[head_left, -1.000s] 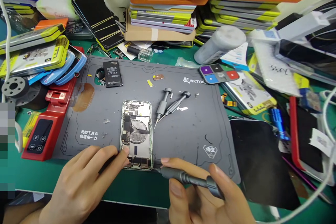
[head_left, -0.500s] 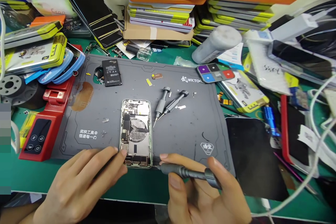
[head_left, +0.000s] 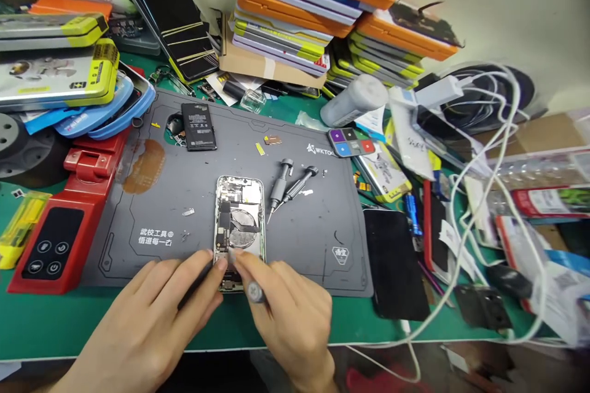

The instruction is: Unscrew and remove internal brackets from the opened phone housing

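Note:
An opened phone (head_left: 244, 221) lies on the grey work mat (head_left: 184, 178) with its inner boards and a round coil bare. My left hand (head_left: 157, 310) is closed at the phone's lower left edge, fingertips gripping it. In my right hand (head_left: 290, 307), closed above the phone's lower half, is a screwdriver (head_left: 255, 292). Its end cap faces me, while its tip is hidden behind my fingers. Two more screwdrivers, one (head_left: 279, 184) beside another (head_left: 299, 187), rest on the mat right of the phone. A black phone battery (head_left: 198, 127) lies farther back on the left.
A red device with a touch panel (head_left: 59, 249) stands left of the mat. Boxes (head_left: 286, 31) are stacked at the back. To the right lie a dark phone (head_left: 395, 264), a multicoloured box (head_left: 351, 143) and looping white cables (head_left: 454, 258). A grey bottle (head_left: 354, 101) leans behind the mat.
My right hand has swung left with the screwdriver, from beside the phone's lower right corner to over its lower half. My left hand stays at the phone's edge. The view has turned right.

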The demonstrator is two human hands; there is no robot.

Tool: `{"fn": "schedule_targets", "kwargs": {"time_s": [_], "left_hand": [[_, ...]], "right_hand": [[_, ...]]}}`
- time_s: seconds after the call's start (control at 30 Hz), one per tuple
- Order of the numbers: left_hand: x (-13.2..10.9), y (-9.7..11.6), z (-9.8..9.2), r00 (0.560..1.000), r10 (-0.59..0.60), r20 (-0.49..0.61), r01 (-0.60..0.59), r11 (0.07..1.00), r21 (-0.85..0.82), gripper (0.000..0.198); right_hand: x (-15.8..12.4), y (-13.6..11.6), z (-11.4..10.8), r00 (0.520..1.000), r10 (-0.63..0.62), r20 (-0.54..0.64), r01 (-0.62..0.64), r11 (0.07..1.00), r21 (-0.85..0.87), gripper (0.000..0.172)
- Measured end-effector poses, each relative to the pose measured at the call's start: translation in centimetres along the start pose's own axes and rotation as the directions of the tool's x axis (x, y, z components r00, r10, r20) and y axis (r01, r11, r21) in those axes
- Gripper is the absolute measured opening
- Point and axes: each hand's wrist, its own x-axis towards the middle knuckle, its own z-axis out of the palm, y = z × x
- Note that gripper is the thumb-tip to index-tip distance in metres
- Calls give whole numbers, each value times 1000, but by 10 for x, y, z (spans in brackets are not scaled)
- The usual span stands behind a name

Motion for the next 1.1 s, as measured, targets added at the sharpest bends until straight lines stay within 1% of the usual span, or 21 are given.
{"fn": "schedule_targets", "kwargs": {"time_s": [0.1,0.27,0.43,0.53,0.7,0.83,1.1], "left_hand": [[-1,0,1,1000,-27,-15,27,999,-22,35],[-5,-1,2,996,-87,1,87,989,-120,45],[-4,-5,1,997,-71,21,74,977,-202,46],[-2,-5,0,997,-80,24,83,973,-214,46],[-2,-4,1,996,-84,31,89,973,-214,45],[-3,-4,1,996,-87,30,92,971,-221,45],[-6,-5,2,995,-94,44,102,965,-241,46]], "right_hand": [[1,0,3,998,-57,12,58,997,-58,18],[1,-3,2,996,-68,65,74,993,-91,25],[2,-3,1,995,-63,78,70,993,-93,25],[2,-2,1,993,-64,100,75,991,-109,26],[0,0,1,988,-106,109,120,985,-128,34],[-3,0,-1,988,-106,111,120,986,-119,37],[2,0,-1,987,-106,120,116,990,-82,32]]}}
